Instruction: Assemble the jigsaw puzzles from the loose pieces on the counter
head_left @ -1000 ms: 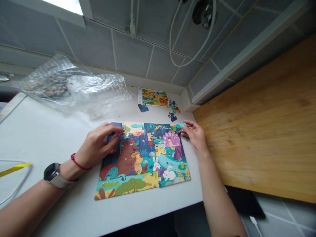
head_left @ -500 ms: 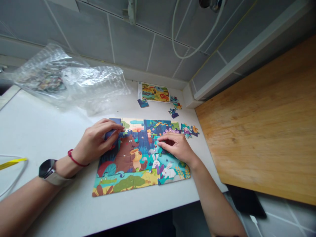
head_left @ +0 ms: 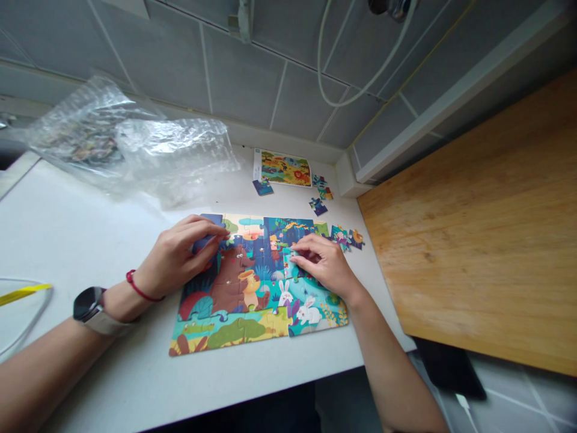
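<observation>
A jigsaw puzzle (head_left: 232, 293), largely joined, lies on the white tabletop and shows a bear, white rabbits and trees. Over its upper left part rests my left hand (head_left: 183, 249), fingers stretched out with the tips on the pieces and the thumb below them; no loose piece shows in it. My right hand (head_left: 327, 264) is closed in a pinch on a teal puzzle piece (head_left: 289, 263) at the middle right of the picture. Fingers partly cover that piece, so how it sits among its neighbours cannot be told.
Loose pieces (head_left: 318, 206) lie beyond the puzzle and others (head_left: 346, 236) at its right. A picture card (head_left: 286, 168) stands near the wall. Clear plastic bags (head_left: 175, 150), one with pieces inside, lie back left. A wooden board (head_left: 473, 228) borders the right side.
My right fingertips have shifted slightly at the teal piece, which now looks a little tilted. The left hand stays in place on the puzzle. The view has moved slightly.
</observation>
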A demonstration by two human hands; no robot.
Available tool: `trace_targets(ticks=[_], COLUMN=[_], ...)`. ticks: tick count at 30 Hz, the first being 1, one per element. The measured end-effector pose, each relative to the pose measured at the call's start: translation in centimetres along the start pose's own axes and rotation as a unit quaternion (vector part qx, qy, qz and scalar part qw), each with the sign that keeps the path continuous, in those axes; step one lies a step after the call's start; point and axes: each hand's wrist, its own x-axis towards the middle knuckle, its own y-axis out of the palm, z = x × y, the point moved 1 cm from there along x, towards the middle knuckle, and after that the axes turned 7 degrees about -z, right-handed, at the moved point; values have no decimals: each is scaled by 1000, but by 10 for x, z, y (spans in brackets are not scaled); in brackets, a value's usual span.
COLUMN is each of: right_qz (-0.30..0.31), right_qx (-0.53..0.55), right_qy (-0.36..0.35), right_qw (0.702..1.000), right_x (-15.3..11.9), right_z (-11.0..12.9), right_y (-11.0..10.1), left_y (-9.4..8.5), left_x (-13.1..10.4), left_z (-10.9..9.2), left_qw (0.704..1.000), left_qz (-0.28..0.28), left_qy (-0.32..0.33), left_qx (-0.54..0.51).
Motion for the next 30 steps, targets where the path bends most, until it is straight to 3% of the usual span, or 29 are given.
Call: trace_targets(ticks=[4,11,17,24,30], right_qz=[-13,97,112,101,25], right_qx=[-6,-48,-48,-3,105], right_qy=[5,8,24,52,67], right_qw=[1000,994,992,994,992], right_x=[0,-5,-6,-4,-6], right_z=[-1,-1,2,10,8], right_y=[-6,-20,-21,-19,-18], left_y=[-1,0,0,0,0], left_x=[-1,-1,0,1,-1], left_z=[1,1,0,-1,1], left_qw=[1000,1000,999,1000,1000], left_qz=[5,10,11,11,12], left_qy=[-8,-28,-30,-25,-17], left_qx=[6,1,-1,-6,-3])
